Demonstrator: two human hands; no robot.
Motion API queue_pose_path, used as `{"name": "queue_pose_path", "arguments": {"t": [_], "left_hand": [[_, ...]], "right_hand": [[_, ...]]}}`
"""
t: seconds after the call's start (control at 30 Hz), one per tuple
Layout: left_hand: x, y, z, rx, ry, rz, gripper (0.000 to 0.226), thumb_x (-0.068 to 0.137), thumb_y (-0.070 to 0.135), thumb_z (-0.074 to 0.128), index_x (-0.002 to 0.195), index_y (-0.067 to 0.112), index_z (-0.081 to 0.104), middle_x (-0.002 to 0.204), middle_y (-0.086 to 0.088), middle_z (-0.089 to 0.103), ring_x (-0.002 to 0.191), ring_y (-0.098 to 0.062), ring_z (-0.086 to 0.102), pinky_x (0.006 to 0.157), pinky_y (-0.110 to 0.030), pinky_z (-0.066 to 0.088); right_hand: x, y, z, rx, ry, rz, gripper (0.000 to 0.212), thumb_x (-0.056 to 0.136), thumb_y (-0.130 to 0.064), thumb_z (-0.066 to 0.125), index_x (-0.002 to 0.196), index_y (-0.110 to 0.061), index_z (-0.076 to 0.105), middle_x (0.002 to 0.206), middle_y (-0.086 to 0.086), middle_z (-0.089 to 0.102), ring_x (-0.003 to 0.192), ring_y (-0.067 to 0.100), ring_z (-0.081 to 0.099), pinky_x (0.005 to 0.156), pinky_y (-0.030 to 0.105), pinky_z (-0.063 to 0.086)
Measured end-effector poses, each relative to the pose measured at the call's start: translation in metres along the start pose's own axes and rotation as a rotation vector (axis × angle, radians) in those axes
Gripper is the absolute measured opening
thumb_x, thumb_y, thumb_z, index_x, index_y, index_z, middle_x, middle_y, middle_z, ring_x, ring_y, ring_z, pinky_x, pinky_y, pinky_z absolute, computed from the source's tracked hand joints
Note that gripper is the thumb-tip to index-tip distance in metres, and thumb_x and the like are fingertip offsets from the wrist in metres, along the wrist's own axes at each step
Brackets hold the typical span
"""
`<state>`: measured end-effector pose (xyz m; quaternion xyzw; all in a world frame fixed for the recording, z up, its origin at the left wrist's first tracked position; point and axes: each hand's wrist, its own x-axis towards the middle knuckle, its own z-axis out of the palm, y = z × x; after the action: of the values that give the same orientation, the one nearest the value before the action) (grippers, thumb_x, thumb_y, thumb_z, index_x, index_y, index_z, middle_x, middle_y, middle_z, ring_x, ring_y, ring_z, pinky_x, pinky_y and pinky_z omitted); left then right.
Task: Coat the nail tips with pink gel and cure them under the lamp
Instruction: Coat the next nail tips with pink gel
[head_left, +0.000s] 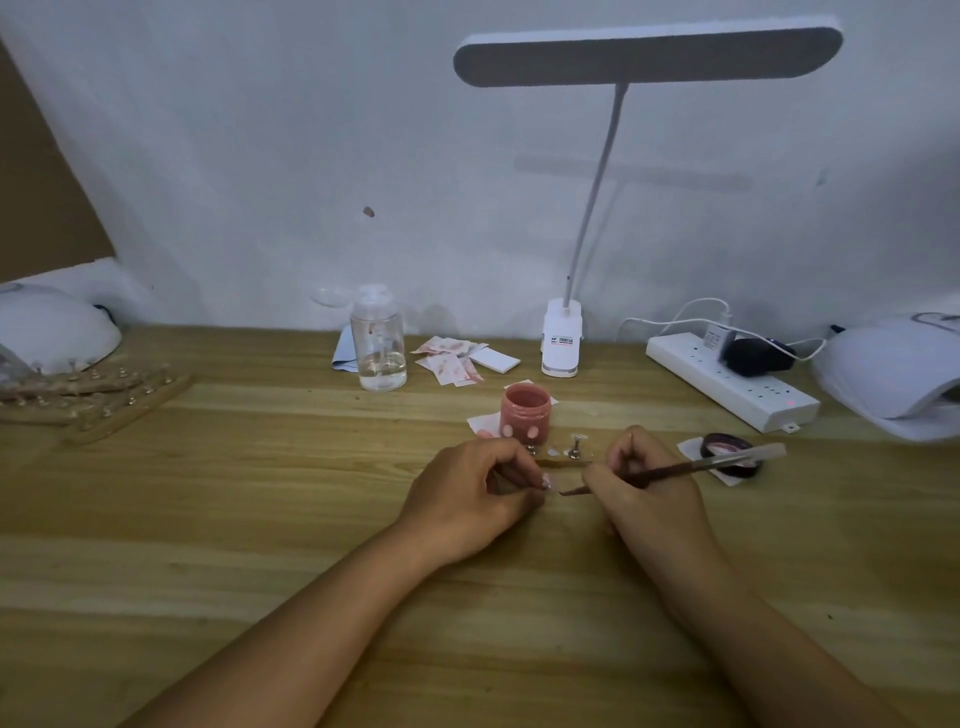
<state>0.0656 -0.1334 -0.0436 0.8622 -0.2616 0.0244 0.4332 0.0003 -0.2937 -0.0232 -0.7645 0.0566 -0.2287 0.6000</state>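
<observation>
Over wooden desk (260, 519), pinching 1 clear nail tip (546, 484) in left hand (467, 493) to steady it, gripping thin brown brush (675, 470) pen-style in right hand (644, 488) for coating.

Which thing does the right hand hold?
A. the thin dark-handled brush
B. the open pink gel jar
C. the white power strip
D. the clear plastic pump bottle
A: the right hand grips the thin dark-handled brush, its tip near the small nail tip pinched by the left hand.

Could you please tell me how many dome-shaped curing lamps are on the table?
2: left lamp at the far left; right lamp far right, beside the power strip; both cropped.
</observation>
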Motion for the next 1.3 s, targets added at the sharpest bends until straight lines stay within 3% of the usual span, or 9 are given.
{"name": "queue_pose_path", "arguments": {"t": [0.2, 0.37, 0.53, 0.7, 0.83, 0.97, 1.07, 1.2, 1.3], "left_hand": [[-0.001, -0.001, -0.001, 0.026, -0.005, 0.032, 0.025, 0.079, 0.029, 0.078, 0.072, 0.046, 0.062, 0.08, 0.026, 0.068, 0.063, 0.01, 0.053, 0.063, -0.023, 0.039], [-0.002, 0.0, -0.001, 0.065, -0.002, 0.046, 0.022, 0.079, 0.033, 0.076, 0.075, 0.048, 0.061, 0.085, 0.022, 0.067, 0.066, 0.006, 0.054, 0.064, -0.026, 0.045], [-0.005, 0.002, -0.002, 0.133, 0.014, 0.101, 0.015, 0.08, 0.033, 0.075, 0.081, 0.042, 0.062, 0.084, 0.035, 0.057, 0.07, 0.005, 0.054, 0.059, -0.022, 0.037], [-0.007, 0.005, -0.002, 0.163, 0.023, 0.137, 0.018, 0.08, 0.031, 0.073, 0.081, 0.042, 0.059, 0.08, 0.025, 0.056, 0.071, 0.007, 0.053, 0.06, -0.024, 0.038], [-0.008, 0.005, -0.002, 0.166, 0.017, 0.154, 0.015, 0.081, 0.031, 0.073, 0.082, 0.038, 0.06, 0.082, 0.023, 0.056, 0.073, 0.008, 0.051, 0.062, -0.025, 0.041], [-0.007, 0.005, -0.002, 0.172, 0.015, 0.154, 0.013, 0.081, 0.03, 0.073, 0.085, 0.035, 0.062, 0.083, 0.023, 0.057, 0.075, 0.009, 0.051, 0.061, -0.024, 0.039], [-0.007, 0.006, -0.003, 0.174, 0.012, 0.148, 0.018, 0.081, 0.031, 0.073, 0.081, 0.041, 0.058, 0.082, 0.025, 0.056, 0.075, 0.009, 0.051, 0.059, -0.022, 0.035], [-0.008, 0.006, -0.002, 0.168, 0.013, 0.155, 0.019, 0.081, 0.032, 0.072, 0.082, 0.04, 0.055, 0.084, 0.023, 0.057, 0.076, 0.008, 0.051, 0.06, -0.024, 0.036], [-0.008, 0.006, -0.002, 0.172, 0.012, 0.153, 0.018, 0.081, 0.031, 0.072, 0.084, 0.039, 0.056, 0.086, 0.022, 0.058, 0.078, 0.008, 0.051, 0.061, -0.024, 0.038]], "right_hand": [[-0.003, 0.0, 0.002, 0.055, -0.036, 0.016, 0.022, 0.088, -0.006, 0.066, 0.073, -0.001, 0.05, 0.052, 0.005, 0.056, 0.043, 0.003, 0.046, 0.048, 0.016, 0.038], [0.0, 0.004, -0.001, 0.046, 0.096, 0.066, 0.023, 0.086, -0.007, 0.064, 0.07, -0.009, 0.048, 0.048, 0.005, 0.053, 0.042, 0.01, 0.045, 0.052, 0.028, 0.035], [-0.004, -0.003, -0.001, 0.132, 0.029, 0.062, 0.023, 0.091, -0.012, 0.064, 0.081, 0.001, 0.048, 0.051, 0.009, 0.059, 0.04, 0.008, 0.049, 0.041, 0.018, 0.04], [-0.003, 0.001, -0.003, -0.06, 0.089, 0.061, 0.018, 0.088, -0.012, 0.064, 0.077, -0.005, 0.051, 0.047, 0.005, 0.057, 0.045, 0.009, 0.052, 0.057, 0.029, 0.044], [-0.005, -0.006, -0.002, 0.101, 0.029, 0.08, 0.021, 0.09, -0.009, 0.063, 0.08, 0.002, 0.048, 0.047, 0.006, 0.057, 0.041, 0.011, 0.047, 0.042, 0.021, 0.039], [-0.004, -0.002, -0.001, -0.062, 0.054, 0.041, 0.017, 0.087, -0.007, 0.064, 0.079, 0.001, 0.051, 0.049, 0.005, 0.057, 0.042, 0.007, 0.052, 0.048, 0.019, 0.042], [-0.004, -0.002, -0.004, -0.029, 0.096, 0.05, 0.016, 0.087, -0.007, 0.063, 0.08, 0.0, 0.051, 0.05, 0.005, 0.056, 0.044, 0.008, 0.052, 0.054, 0.024, 0.044], [-0.006, -0.006, -0.002, 0.123, 0.05, 0.041, 0.023, 0.091, -0.01, 0.063, 0.078, 0.0, 0.047, 0.048, 0.006, 0.056, 0.041, 0.011, 0.044, 0.041, 0.021, 0.035], [-0.004, -0.001, -0.001, 0.006, 0.062, 0.019, 0.021, 0.089, -0.011, 0.065, 0.076, -0.003, 0.049, 0.046, 0.005, 0.056, 0.041, 0.009, 0.049, 0.046, 0.019, 0.04]]}}
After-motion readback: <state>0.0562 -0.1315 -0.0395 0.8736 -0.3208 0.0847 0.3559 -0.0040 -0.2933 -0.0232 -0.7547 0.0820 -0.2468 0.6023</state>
